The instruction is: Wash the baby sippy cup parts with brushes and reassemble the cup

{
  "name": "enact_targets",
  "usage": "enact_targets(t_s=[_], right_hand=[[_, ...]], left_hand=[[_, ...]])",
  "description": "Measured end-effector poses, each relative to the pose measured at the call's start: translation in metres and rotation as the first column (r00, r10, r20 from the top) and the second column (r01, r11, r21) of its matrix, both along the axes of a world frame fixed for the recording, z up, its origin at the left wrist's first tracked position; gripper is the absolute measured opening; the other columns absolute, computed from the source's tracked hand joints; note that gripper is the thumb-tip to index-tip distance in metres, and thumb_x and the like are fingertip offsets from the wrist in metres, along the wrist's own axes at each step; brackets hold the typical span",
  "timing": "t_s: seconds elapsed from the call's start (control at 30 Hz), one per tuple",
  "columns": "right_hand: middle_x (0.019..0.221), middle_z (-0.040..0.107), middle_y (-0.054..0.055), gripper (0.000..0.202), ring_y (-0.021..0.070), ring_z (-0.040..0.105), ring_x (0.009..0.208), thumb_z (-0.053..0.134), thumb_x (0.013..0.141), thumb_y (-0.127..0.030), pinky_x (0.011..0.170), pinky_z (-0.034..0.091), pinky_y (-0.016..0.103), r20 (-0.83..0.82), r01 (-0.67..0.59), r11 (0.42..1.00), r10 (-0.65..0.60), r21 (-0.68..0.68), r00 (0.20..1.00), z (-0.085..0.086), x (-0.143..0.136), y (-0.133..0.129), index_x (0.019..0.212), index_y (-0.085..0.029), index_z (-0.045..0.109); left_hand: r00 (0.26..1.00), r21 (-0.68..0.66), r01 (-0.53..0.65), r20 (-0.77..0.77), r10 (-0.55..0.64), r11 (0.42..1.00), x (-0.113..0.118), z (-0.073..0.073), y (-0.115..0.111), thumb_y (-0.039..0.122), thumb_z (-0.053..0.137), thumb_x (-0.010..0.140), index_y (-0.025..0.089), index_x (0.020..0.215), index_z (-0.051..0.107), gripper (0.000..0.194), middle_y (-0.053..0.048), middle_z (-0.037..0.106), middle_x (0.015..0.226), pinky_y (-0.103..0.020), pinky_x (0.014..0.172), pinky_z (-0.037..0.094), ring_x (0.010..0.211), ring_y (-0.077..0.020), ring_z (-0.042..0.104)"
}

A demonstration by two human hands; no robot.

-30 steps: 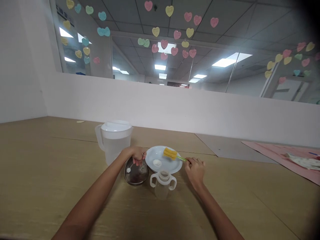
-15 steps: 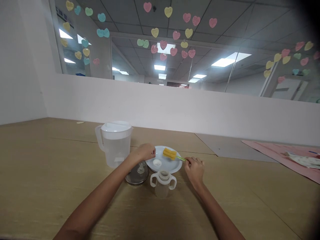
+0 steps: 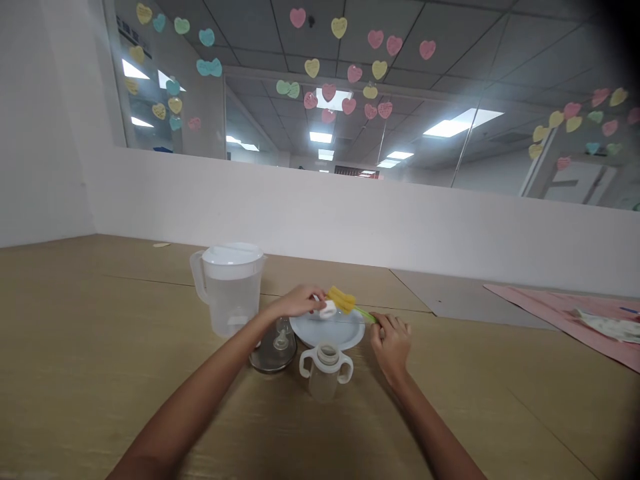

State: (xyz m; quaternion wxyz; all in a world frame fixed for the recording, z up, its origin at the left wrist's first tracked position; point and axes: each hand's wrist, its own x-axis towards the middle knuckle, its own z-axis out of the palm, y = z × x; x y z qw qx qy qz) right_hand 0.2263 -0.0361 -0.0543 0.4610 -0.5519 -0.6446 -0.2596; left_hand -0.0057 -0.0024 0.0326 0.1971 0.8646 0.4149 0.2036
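Note:
My left hand [image 3: 304, 301] grips a small white bottle cap ring [image 3: 328, 309] above the white plate [image 3: 327, 333]. In my right hand [image 3: 393, 341] is the green handle of a sponge bottle brush [image 3: 342, 300]. Its yellow sponge head is beside the white ring; whether they touch I cannot tell. Nearer to me than the plate, a baby bottle [image 3: 326, 372] with two white handles stands upright without a lid. A clear nipple [image 3: 281, 340] rests on the round metal tray [image 3: 271, 361], which my left forearm partly hides.
Left of the plate stands a lidded clear plastic pitcher [image 3: 231, 293] holding water. A pink cloth [image 3: 555, 307] with a patterned piece on it lies far right, beside a grey mat [image 3: 465, 300]. Behind the table rises a white wall [image 3: 325, 213] with a window above.
My left hand has picked the white ring up from the plate and lifted it beside the sponge. The brush head has risen slightly, while my right hand has barely moved.

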Motion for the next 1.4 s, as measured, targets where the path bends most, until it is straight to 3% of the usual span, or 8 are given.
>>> enact_targets(t_s=[0.13, 0.27, 0.53, 0.73, 0.97, 1.17, 1.3, 1.4], right_hand=[[0.072, 0.062, 0.003, 0.024, 0.0154, 0.048, 0.069, 0.043, 0.075, -0.016, 0.067, 0.024, 0.029, 0.020, 0.024, 1.000, -0.024, 0.006, 1.000, 0.000, -0.001, -0.001, 0.081, -0.018, 0.066], [0.072, 0.062, 0.003, 0.025, 0.0154, 0.048, 0.070, 0.042, 0.074, -0.014, 0.067, 0.024, 0.029, 0.029, 0.021, 1.000, -0.021, -0.008, 0.999, -0.001, -0.001, 0.000, 0.080, -0.018, 0.066], [0.072, 0.062, 0.003, 0.024, 0.0160, 0.048, 0.070, 0.041, 0.075, -0.016, 0.068, 0.024, 0.029, 0.030, 0.028, 0.999, -0.027, -0.024, 0.999, -0.003, 0.001, 0.002, 0.079, -0.018, 0.065], [0.071, 0.063, 0.003, 0.024, 0.0157, 0.049, 0.069, 0.041, 0.074, -0.015, 0.066, 0.024, 0.029, 0.016, 0.005, 0.999, -0.005, -0.039, 1.000, -0.001, -0.001, 0.000, 0.076, -0.017, 0.065], [0.070, 0.062, 0.003, 0.025, 0.0158, 0.048, 0.068, 0.040, 0.074, -0.016, 0.066, 0.024, 0.029, 0.011, 0.008, 0.999, -0.008, -0.039, 1.000, 0.000, -0.001, 0.000, 0.075, -0.018, 0.065], [0.070, 0.063, 0.003, 0.024, 0.0162, 0.048, 0.068, 0.041, 0.073, -0.016, 0.066, 0.024, 0.029, 0.015, 0.004, 0.999, -0.003, -0.039, 1.000, -0.001, 0.000, 0.001, 0.074, -0.018, 0.065], [0.073, 0.063, 0.003, 0.025, 0.0167, 0.049, 0.070, 0.041, 0.075, -0.016, 0.068, 0.025, 0.029, 0.004, 0.020, 0.998, -0.020, -0.052, 1.000, 0.002, -0.001, -0.001, 0.079, -0.018, 0.065], [0.076, 0.063, 0.004, 0.027, 0.0170, 0.048, 0.072, 0.038, 0.075, -0.014, 0.070, 0.026, 0.030, -0.028, 0.046, 0.997, -0.048, -0.065, 0.998, 0.004, -0.001, -0.003, 0.082, -0.018, 0.065]], left_hand=[[0.952, 0.006, -0.080, 0.297, 0.075, 0.997, -0.017, 0.035, -0.017, 0.038, 0.039, 0.076, 0.013, 0.085, 0.056, 0.032, -0.003, 0.059, 0.089, -0.020, 0.067, 0.041, 0.076, -0.0119, 0.053], [0.968, -0.012, -0.114, 0.225, 0.113, 0.993, -0.035, 0.048, -0.024, 0.042, 0.041, 0.075, 0.013, 0.080, 0.055, 0.033, 0.000, 0.057, 0.075, -0.019, 0.063, 0.039, 0.070, -0.0109, 0.050], [0.988, -0.099, -0.077, -0.140, 0.063, 0.992, -0.049, 0.046, -0.024, 0.029, 0.064, 0.058, 0.027, 0.120, 0.044, 0.066, -0.001, 0.057, 0.097, -0.017, 0.066, 0.039, 0.076, -0.0103, 0.054], [0.930, -0.089, -0.159, -0.347, 0.119, 0.983, -0.046, 0.032, -0.015, 0.025, 0.067, 0.050, 0.018, 0.075, 0.067, 0.027, 0.003, 0.059, 0.063, -0.015, 0.050, 0.032, 0.056, -0.0084, 0.048], [0.857, -0.080, -0.297, -0.461, 0.229, 0.951, -0.045, 0.018, -0.007, 0.029, 0.072, 0.039, 0.015, 0.047, 0.058, 0.022, 0.004, 0.049, 0.040, -0.019, 0.048, 0.035, 0.043, -0.0089, 0.043], [0.793, -0.130, -0.343, -0.571, 0.213, 0.930, -0.022, 0.007, -0.012, 0.024, 0.076, 0.034, 0.015, 0.051, 0.061, 0.024, 0.000, 0.054, 0.041, -0.024, 0.050, 0.040, 0.046, -0.0162, 0.053], [0.760, 0.080, -0.310, -0.578, 0.297, 0.948, -0.012, 0.019, -0.033, 0.024, 0.070, 0.049, 0.014, 0.063, 0.065, 0.018, -0.009, 0.066, 0.067, -0.024, 0.058, 0.041, 0.066, -0.0211, 0.059], [0.900, 0.075, -0.160, -0.399, 0.176, 0.984, 0.000, 0.029, -0.059, 0.039, 0.048, 0.073, 0.017, 0.087, 0.064, 0.031, -0.010, 0.066, 0.086, -0.026, 0.064, 0.042, 0.077, -0.0209, 0.060]])
